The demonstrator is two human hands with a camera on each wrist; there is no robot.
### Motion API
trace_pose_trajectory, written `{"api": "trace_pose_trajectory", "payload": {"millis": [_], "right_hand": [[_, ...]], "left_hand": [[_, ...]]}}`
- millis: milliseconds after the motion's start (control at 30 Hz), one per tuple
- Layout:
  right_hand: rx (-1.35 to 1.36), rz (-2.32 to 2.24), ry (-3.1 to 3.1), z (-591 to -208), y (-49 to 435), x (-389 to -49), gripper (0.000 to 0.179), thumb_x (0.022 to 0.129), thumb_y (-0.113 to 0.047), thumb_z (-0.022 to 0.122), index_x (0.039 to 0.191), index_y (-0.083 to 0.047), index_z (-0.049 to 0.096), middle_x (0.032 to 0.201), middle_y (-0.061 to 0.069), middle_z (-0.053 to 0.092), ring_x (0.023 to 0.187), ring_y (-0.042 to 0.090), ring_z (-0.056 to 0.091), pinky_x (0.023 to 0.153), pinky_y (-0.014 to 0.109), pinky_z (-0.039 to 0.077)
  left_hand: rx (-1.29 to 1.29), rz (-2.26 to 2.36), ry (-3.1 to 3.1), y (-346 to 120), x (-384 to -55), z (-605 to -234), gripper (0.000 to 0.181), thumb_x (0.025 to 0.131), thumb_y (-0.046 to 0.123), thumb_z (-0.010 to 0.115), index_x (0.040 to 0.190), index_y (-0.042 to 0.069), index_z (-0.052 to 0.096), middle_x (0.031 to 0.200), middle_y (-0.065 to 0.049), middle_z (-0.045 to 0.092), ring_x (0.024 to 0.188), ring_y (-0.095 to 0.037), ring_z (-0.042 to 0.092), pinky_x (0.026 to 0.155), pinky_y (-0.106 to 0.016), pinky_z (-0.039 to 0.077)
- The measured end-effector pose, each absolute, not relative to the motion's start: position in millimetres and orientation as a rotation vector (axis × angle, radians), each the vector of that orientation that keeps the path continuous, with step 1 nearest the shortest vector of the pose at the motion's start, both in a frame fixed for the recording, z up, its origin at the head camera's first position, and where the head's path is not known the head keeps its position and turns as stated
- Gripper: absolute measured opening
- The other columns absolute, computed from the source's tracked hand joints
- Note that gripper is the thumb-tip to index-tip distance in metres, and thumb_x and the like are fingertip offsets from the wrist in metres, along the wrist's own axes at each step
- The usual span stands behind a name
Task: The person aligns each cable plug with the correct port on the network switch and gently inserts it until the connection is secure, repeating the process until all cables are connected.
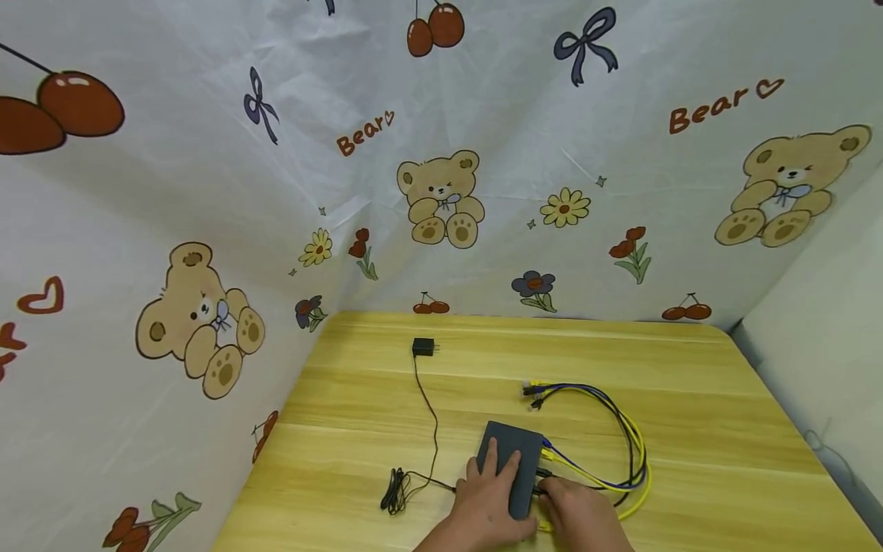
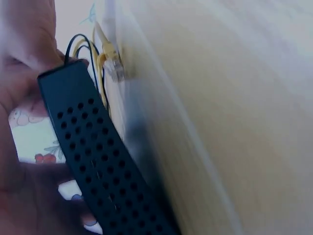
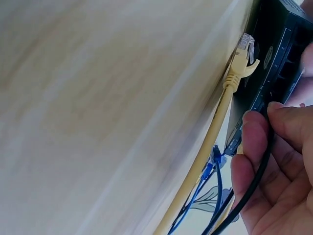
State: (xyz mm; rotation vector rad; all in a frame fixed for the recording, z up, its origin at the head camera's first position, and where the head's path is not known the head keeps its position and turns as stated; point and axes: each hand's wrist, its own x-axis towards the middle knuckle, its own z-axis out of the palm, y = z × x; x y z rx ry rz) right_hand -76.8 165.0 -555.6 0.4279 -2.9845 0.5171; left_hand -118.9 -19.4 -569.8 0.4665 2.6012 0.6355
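Note:
A dark network switch (image 1: 512,435) lies on the wooden table, its row of ports facing right. Across its top my left hand (image 1: 483,502) presses with spread, straight fingers, the thumb at the near corner by the ports. The right hand (image 1: 582,514) pinches a black network cable (image 3: 253,186) close to its end, right at the port face; the fingertips hide the plug. Blue (image 1: 547,442) and yellow (image 1: 548,454) cable plugs sit at the far ports. Below the near end, a yellow cable's clear plug (image 3: 244,45) lies loose on the table beside the switch.
Black, blue and yellow cables (image 1: 641,452) loop to the right, with their other ends (image 1: 534,391) bunched behind the switch. A black power adapter (image 1: 424,347) lies at the back, and its bundled cord (image 1: 395,492) runs toward the switch's left side. A bear-print sheet (image 1: 483,115) hangs behind.

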Motion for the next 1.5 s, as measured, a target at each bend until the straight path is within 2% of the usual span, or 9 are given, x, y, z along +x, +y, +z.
{"api": "trace_pose_trajectory", "payload": {"millis": [133,433,600,733,833,933,1167,1333,1500], "right_hand": [[0.402,0.496,-2.944,-557.8,166.9,-78.7,0.01,0.085,-0.022,0.079,0.09,-0.024,0.07,0.076,-0.018,0.063,0.064,-0.001,0.058,0.057,0.026,0.048],[0.363,0.469,-2.796,-557.7,172.6,-72.8,0.017,0.079,-0.021,0.084,0.088,-0.027,0.071,0.083,-0.017,0.066,0.073,0.002,0.064,0.063,0.026,0.052],[0.607,0.518,-2.613,-560.6,185.0,-65.4,0.024,0.072,-0.013,0.088,0.084,-0.025,0.071,0.081,-0.017,0.061,0.07,-0.001,0.057,0.06,0.021,0.049],[0.917,0.621,-2.595,-562.9,193.2,-63.2,0.016,0.08,-0.013,0.081,0.093,-0.02,0.075,0.085,-0.014,0.069,0.074,-0.002,0.062,0.059,0.018,0.048],[1.092,0.669,-2.667,-565.5,197.9,-63.2,0.021,0.091,-0.02,0.073,0.11,-0.012,0.076,0.104,-0.002,0.075,0.093,0.007,0.07,0.069,0.024,0.055],[1.156,0.595,-2.757,-571.0,201.7,-64.2,0.035,0.096,-0.028,0.067,0.123,-0.006,0.071,0.12,0.009,0.071,0.109,0.02,0.068,0.079,0.032,0.057],[1.019,0.325,-2.946,-585.1,205.9,-63.8,0.059,0.095,-0.043,0.064,0.128,0.006,0.063,0.131,0.025,0.061,0.119,0.045,0.059,0.092,0.052,0.051],[0.981,0.412,-3.105,-583.3,206.8,-70.3,0.046,0.094,-0.029,0.067,0.127,0.003,0.065,0.13,0.023,0.063,0.121,0.038,0.06,0.098,0.054,0.047],[1.025,0.572,-3.121,-574.7,206.0,-74.3,0.029,0.092,-0.017,0.069,0.117,-0.002,0.072,0.12,0.022,0.068,0.111,0.037,0.066,0.093,0.049,0.052]], "left_hand": [[0.545,0.558,2.584,-24.4,-117.8,-575.1,0.109,0.071,0.074,0.073,0.156,0.049,0.01,0.168,-0.004,0.001,0.144,-0.052,0.022,0.093,-0.069,0.037],[0.561,0.561,2.61,-21.7,-114.5,-574.4,0.107,0.072,0.069,0.074,0.156,0.048,0.014,0.168,-0.004,0.004,0.143,-0.052,0.025,0.091,-0.066,0.039],[0.554,0.544,2.623,-21.3,-113.2,-574.4,0.106,0.071,0.068,0.076,0.156,0.049,0.015,0.168,-0.003,0.004,0.143,-0.05,0.026,0.09,-0.064,0.04],[0.538,0.562,2.614,-21.7,-113.8,-573.5,0.106,0.071,0.066,0.077,0.156,0.048,0.016,0.168,-0.002,0.004,0.143,-0.05,0.025,0.091,-0.065,0.039],[0.527,0.577,2.607,-21.9,-114.2,-573.0,0.107,0.071,0.066,0.078,0.156,0.048,0.016,0.168,-0.001,0.004,0.143,-0.05,0.025,0.092,-0.066,0.038],[0.522,0.6,2.598,-21.4,-114.1,-572.0,0.107,0.07,0.066,0.078,0.156,0.048,0.018,0.168,-0.002,0.006,0.143,-0.051,0.025,0.093,-0.067,0.038],[0.481,0.625,2.579,-20.5,-112.5,-572.1,0.106,0.07,0.065,0.079,0.155,0.05,0.018,0.168,-0.001,0.005,0.144,-0.052,0.023,0.095,-0.069,0.037],[0.489,0.615,2.587,-19.6,-113.0,-572.7,0.105,0.07,0.065,0.079,0.155,0.05,0.02,0.168,-0.001,0.007,0.144,-0.051,0.024,0.094,-0.068,0.038],[0.49,0.61,2.6,-18.6,-113.5,-571.6,0.105,0.069,0.064,0.08,0.154,0.051,0.021,0.168,-0.001,0.009,0.143,-0.051,0.026,0.092,-0.067,0.039]]}}
